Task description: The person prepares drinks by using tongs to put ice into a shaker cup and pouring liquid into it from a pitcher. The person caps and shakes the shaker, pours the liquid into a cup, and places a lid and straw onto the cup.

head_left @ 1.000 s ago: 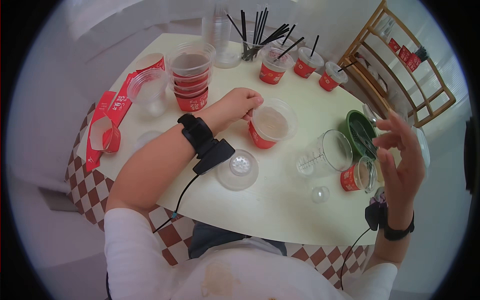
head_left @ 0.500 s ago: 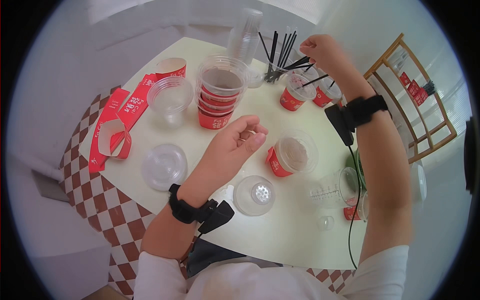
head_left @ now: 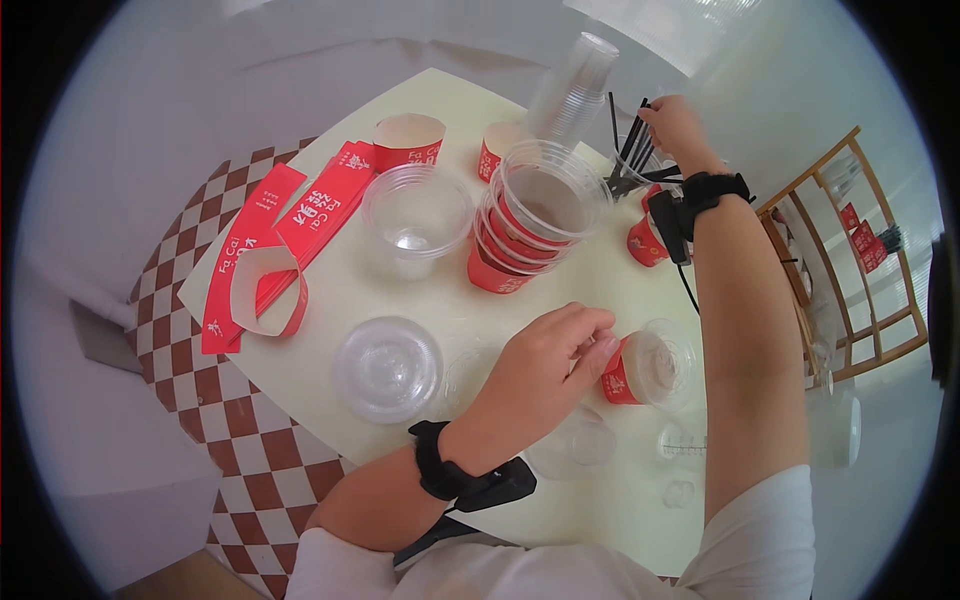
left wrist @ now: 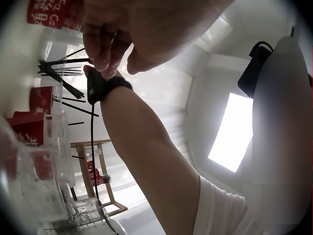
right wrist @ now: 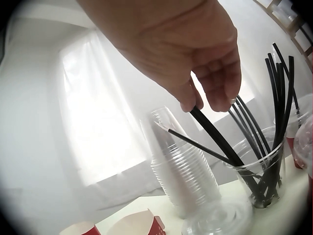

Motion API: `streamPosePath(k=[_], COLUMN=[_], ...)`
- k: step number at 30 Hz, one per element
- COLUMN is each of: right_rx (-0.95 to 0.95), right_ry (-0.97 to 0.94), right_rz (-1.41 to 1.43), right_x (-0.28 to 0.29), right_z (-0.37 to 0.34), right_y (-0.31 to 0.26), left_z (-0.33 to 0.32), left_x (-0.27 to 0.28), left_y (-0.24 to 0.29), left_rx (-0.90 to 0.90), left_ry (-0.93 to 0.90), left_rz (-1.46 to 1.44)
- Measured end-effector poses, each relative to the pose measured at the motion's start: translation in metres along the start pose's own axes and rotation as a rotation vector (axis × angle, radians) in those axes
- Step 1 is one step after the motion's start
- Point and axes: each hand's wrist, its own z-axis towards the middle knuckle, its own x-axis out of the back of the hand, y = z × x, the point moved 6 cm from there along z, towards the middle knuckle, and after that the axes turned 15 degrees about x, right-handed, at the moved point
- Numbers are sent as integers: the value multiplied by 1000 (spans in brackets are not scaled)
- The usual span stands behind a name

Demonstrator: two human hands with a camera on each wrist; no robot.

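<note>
My right hand [head_left: 680, 125] reaches to the back of the table. Its thumb and fingertips pinch the top of a thick black straw [right wrist: 215, 134], whose lower end stands in a clear plastic cup [right wrist: 259, 160] among several other straws. My left hand [head_left: 545, 375] hovers over the front middle with fingers loosely curled and nothing held. Its fingertips overlap the edge of a red-sleeved clear cup [head_left: 665, 365]. Below the left hand, a clear lid [head_left: 580, 445] lies partly hidden.
A stack of red-sleeved cups [head_left: 500, 270] stands mid-table, beside nested clear bowls [head_left: 415, 220]. A clear lid [head_left: 388, 370] and flat red paper sleeves [head_left: 315, 225] lie at the left. Behind them rises a tall clear cup stack [head_left: 570, 100]. A wooden rack [head_left: 850, 260] stands at the right.
My right hand has swung from the right side up to the straws and now pinches one. The left hand has drawn back from the red-sleeved cup's rim. The head view has turned left.
</note>
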Motion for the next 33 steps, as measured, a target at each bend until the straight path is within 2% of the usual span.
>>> streamPosePath(k=[2, 3, 5, 11, 14, 15, 17, 22, 24, 27, 29, 31, 33], right_rx=[-88, -88, -88, -25, -31, -25, -156, -58, -12, -19, 35, 63, 25], right_ry=[-1, -4, 147, 223, 235, 238, 115, 216, 351, 375, 360, 279, 153], right_rz=[53, 52, 105, 302, 414, 416, 359, 223, 217, 206, 299, 262, 215], right_x=[5, 11, 34, 95, 86, 81, 63, 67, 86, 119, 146, 180, 199], right_z=[-3, -4, -8, -19, -31, -32, -37, -31, -33, -36, -44, -56, -95], right_y=[-1, -2, -5, 2, 7, 6, 7, 14, 13, 14, 4, 3, -31], left_z=[1, 2, 3, 3, 2, 2, 2, 4, 5, 7, 6, 6, 7], left_x=[1, 2, 2, 0, -5, -5, -7, -3, -3, -3, -3, -3, -3], left_y=[-2, -3, -5, -6, -6, -6, -7, -9, -11, -9, -10, -13, -14], left_rx=[69, 71, 74, 49, 46, 41, 44, 42, 55, 63, 47, 86, 119], left_ry=[-40, -40, -24, -10, -26, -21, -23, 6, 6, 7, -6, -24, -43], left_rz=[-111, -114, -112, -93, -83, -81, -48, -22, -29, 9, -9, -23, -38])
